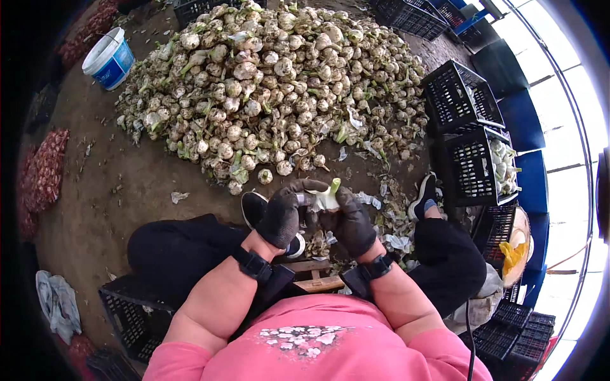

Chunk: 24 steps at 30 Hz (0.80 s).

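Note:
Between my two dark-gloved hands, in front of my knees, is a garlic bulb point(325, 201) with white skin and a short green stem pointing up. My left hand point(279, 216) has its fingers curled against the bulb's left side. A small pale, shiny piece shows at those fingertips; I cannot make out what it is. On the other side, my right hand point(354, 223) grips the bulb with bent fingers. Just beyond my hands lies a big heap of garlic bulbs point(273, 95), soil-stained, some with green stems.
A white and blue bucket point(109, 58) stands left of the heap. On the right are stacked black crates point(467, 168), one holding cleaned white garlic. Red mesh sacks point(44, 170) lie far left. Loose peel point(398, 243) litters the ground by my right foot. A black crate point(130, 317) sits behind my left leg.

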Each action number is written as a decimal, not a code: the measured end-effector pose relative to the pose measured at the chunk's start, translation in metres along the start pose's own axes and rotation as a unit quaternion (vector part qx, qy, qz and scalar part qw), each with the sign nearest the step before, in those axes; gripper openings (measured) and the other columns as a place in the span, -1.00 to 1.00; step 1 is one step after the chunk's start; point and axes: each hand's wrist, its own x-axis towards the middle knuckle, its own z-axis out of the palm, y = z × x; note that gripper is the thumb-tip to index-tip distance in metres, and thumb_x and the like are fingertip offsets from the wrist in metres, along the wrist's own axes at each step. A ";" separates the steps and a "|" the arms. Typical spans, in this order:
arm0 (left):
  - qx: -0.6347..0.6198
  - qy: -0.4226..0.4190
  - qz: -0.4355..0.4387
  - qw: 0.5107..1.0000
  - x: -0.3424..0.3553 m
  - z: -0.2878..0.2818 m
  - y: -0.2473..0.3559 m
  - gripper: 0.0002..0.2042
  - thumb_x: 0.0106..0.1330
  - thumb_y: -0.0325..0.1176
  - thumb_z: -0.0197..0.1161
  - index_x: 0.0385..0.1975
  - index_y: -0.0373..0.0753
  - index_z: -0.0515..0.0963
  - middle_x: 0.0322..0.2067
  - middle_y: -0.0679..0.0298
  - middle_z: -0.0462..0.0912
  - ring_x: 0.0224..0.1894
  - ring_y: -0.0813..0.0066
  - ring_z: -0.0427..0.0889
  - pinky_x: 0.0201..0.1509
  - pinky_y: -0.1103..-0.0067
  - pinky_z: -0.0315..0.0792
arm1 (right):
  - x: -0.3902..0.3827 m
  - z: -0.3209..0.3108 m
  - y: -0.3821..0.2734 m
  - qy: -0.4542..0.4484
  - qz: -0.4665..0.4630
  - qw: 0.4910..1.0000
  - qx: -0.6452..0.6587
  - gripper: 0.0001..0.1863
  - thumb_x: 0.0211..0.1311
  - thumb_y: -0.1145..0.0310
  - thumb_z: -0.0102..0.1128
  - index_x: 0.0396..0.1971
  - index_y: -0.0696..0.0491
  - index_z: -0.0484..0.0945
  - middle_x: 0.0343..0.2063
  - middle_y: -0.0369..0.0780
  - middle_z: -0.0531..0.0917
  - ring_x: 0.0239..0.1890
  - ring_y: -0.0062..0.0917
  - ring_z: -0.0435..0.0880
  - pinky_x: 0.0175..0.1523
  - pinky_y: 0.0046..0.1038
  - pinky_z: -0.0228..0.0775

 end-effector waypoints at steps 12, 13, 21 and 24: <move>0.599 0.069 0.063 0.796 0.010 -0.026 -0.032 -0.47 0.16 -0.43 0.09 0.20 -0.29 0.24 0.05 -0.07 0.44 0.08 0.10 0.45 0.14 0.34 0.37 | -0.006 0.001 -0.023 -0.054 -0.103 0.990 -0.075 -0.57 0.24 0.40 0.11 0.10 0.09 0.28 0.00 -0.16 0.48 0.00 -0.45 0.51 0.09 -0.42 0.41; 0.495 0.044 0.079 0.864 0.009 -0.023 -0.025 -0.42 0.17 -0.48 0.09 0.26 -0.29 0.16 0.03 0.01 0.46 0.04 0.16 0.49 0.10 0.38 0.41 | -0.006 -0.002 -0.024 -0.057 -0.104 0.990 -0.076 -0.57 0.24 0.40 0.11 0.10 0.09 0.28 0.00 -0.16 0.48 0.00 -0.45 0.51 0.09 -0.42 0.41; 0.142 -0.023 0.045 0.989 0.004 0.002 -0.015 -0.38 0.15 -0.54 0.18 0.26 -0.25 0.15 0.01 0.18 0.46 -0.05 0.42 0.52 0.02 0.56 0.44 | 0.000 0.004 -0.012 0.062 -0.171 0.890 -0.417 -0.68 0.16 0.42 0.18 -0.07 0.11 0.43 -0.21 -0.17 0.59 -0.19 -0.48 0.56 -0.09 -0.46 0.41; 0.416 0.048 0.190 0.888 0.000 0.003 -0.022 -0.32 0.07 -0.54 0.25 0.25 -0.26 0.15 0.04 0.11 0.46 -0.02 0.34 0.52 0.05 0.50 0.43 | -0.002 0.015 -0.020 0.121 -0.201 0.758 -0.608 -0.76 0.11 0.30 0.22 -0.28 0.12 0.51 -0.38 -0.10 0.60 -0.32 -0.33 0.60 -0.22 -0.38 0.41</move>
